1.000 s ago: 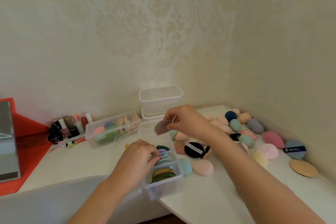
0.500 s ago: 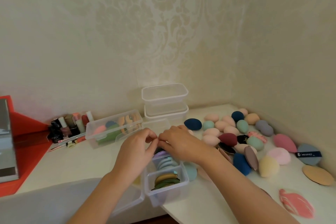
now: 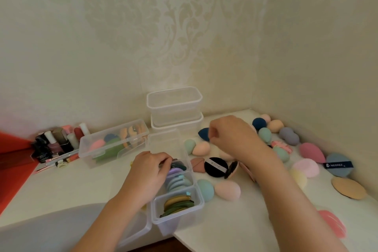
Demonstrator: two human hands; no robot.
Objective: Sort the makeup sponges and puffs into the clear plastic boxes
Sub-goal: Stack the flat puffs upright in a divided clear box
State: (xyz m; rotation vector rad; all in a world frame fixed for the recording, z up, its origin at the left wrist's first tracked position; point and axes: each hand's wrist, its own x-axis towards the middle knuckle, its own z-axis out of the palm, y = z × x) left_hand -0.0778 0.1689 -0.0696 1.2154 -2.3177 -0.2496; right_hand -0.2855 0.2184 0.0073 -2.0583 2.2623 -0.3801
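A clear divided box [image 3: 177, 217] stands at the desk's front edge with olive puffs [image 3: 177, 203] in its near compartment and pale blue puffs [image 3: 178, 182] behind them. My left hand [image 3: 150, 171] bends over the far compartment, fingertips gripping the dark and lilac puffs standing there. My right hand [image 3: 231, 135] hovers over the loose pile with its fingers curled and pinched beside a dark blue sponge [image 3: 204, 134]; whether it holds anything is hidden. Egg-shaped sponges and flat puffs lie scattered to the right, among them a black puff [image 3: 215, 166].
A long clear box [image 3: 114, 141] with sponges sits behind the left hand. Two empty stacked boxes [image 3: 173, 104] stand against the wall. Cosmetic bottles [image 3: 55, 143] crowd the far left by a red surface [image 3: 12, 170]. A tan puff [image 3: 347, 187] lies right.
My right hand has left the divided box and moved back and right over the sponge pile. My left hand has stayed at the box and dropped onto the puffs.
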